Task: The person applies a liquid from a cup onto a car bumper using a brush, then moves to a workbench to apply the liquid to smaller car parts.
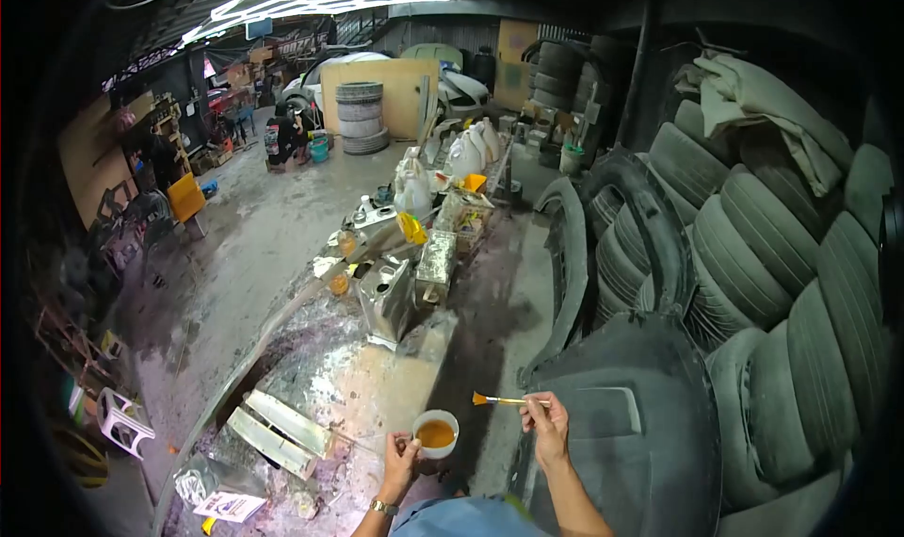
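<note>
My left hand (401, 454) holds a small white cup of orange liquid (435, 433) by its rim, just above the stained workbench (358, 377). My right hand (546, 424) grips a thin paintbrush (499, 400) whose orange-tipped bristles point left, a little above and to the right of the cup. Right beside that hand, a dark grey car body panel (631, 424) leans against the tyres.
Metal cans (388, 297), white jugs (466, 155) and small jars crowd the long bench. Stacked tyres (753, 254) fill the right side, with a cloth draped on top. A plastic stool (122, 419) stands at left. A person crouches far back by more tyres (360, 118).
</note>
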The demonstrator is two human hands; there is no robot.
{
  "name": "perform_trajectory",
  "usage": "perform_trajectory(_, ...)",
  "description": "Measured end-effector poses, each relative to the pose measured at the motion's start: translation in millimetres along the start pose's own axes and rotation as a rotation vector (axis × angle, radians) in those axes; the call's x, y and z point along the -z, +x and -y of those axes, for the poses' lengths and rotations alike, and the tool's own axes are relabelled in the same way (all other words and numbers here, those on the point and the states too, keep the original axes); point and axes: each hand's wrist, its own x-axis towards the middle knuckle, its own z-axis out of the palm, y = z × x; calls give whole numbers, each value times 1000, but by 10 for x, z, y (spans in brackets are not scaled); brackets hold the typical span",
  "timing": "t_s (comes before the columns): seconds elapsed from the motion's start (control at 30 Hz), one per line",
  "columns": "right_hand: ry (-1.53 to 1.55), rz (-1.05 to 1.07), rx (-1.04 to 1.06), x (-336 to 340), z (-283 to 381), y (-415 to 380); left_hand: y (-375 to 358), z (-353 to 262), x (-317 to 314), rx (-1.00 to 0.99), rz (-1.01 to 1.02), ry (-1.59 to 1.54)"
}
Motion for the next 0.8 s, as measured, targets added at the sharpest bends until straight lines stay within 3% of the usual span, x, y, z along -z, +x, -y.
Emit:
perform_trajectory(0.23,-345,375,-114,-567,65,1272,982,-486,-298,-98,-121,-19)
perform_trajectory(0.4,-392,737,0,-747,-189,2300,1358,-467,-587,-176,-333,-39)
perform_trajectory(0.47,-438,885,177,-835,-199,2731,1498,-421,-756,-157,-442,-41)
perform_trajectory(0.5,-474,945,-4,-878,-96,2926,1579,-420,-882,-148,-510,-43)
perform_trajectory(0.53,-463,980,-26,-900,-91,3157,1660,-447,-1013,-141,-552,-44)
perform_trajectory(0.63,-433,1129,129,-979,-89,3697,1821,-599,-1396,-20,-745,-119)
perform_trajectory(0.8,-356,1258,81,-1074,-151,4278,2022,-625,-1668,8,-864,-64)
